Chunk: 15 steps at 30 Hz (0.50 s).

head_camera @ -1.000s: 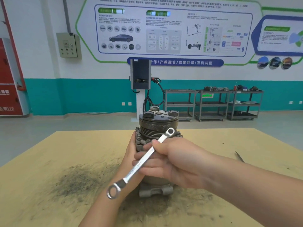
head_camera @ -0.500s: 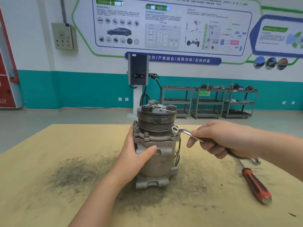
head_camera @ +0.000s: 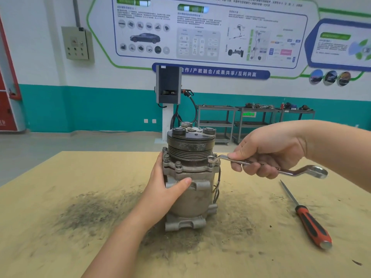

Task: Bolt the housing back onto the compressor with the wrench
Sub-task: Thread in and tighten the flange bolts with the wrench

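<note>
Now the left hand [head_camera: 166,189] grips the compressor [head_camera: 190,177] upright on the counter [head_camera: 40,227], thumb across its front. Right of it, the right hand [head_camera: 267,151] clasps the wrench [head_camera: 261,164], whose ring end sits on a bolt [head_camera: 212,159] at the housing flange. Below that hand lies a screwdriver [head_camera: 309,221].

The back wall [head_camera: 40,73] is white above and teal below; a large poster board [head_camera: 200,33] with car diagrams and blue-bordered panels spans its upper part; a grey electrical box [head_camera: 77,43] hangs at the left, fed by a conduit from above; a charging post [head_camera: 168,91] with a dark cabinet and cable stands at the centre; grey metal shelving carts [head_camera: 255,121] line the wall at the right; the floor [head_camera: 70,143] is pale grey; a red cabinet [head_camera: 8,101] stands at the far left.
</note>
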Motion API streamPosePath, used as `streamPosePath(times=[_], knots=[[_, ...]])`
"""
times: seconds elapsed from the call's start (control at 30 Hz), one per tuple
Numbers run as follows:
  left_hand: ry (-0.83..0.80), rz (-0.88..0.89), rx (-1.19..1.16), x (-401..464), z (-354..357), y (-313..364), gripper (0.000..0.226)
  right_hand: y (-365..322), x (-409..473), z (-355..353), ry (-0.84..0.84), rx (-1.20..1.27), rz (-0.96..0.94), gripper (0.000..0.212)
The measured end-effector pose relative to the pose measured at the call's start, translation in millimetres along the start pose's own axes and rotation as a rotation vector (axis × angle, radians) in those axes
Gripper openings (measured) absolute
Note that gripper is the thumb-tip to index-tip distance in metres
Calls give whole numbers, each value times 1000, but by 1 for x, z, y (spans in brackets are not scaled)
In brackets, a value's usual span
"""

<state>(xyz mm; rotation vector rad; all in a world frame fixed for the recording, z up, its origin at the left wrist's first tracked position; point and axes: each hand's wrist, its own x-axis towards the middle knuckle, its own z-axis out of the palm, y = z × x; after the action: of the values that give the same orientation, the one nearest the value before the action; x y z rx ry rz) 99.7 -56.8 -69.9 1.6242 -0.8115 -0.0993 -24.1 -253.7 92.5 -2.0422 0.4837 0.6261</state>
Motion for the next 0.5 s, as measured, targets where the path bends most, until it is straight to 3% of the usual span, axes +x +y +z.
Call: streamPosePath(times=[0.2, 0.33, 0.43, 0.5], knots=[[-2, -3, -21, 1, 1, -3, 101, -2, -1, -8, 154, -231, 73, 31], [8, 6, -25, 2, 2, -4, 101, -8, -6, -7, 117, -248, 112, 35], [10, 8, -18, 2, 3, -4, 103, -6, -11, 12, 87, -112, 74, 36], [14, 2, -35, 1, 2, -4, 103, -5, -14, 36, 89, 146, 53, 33]])
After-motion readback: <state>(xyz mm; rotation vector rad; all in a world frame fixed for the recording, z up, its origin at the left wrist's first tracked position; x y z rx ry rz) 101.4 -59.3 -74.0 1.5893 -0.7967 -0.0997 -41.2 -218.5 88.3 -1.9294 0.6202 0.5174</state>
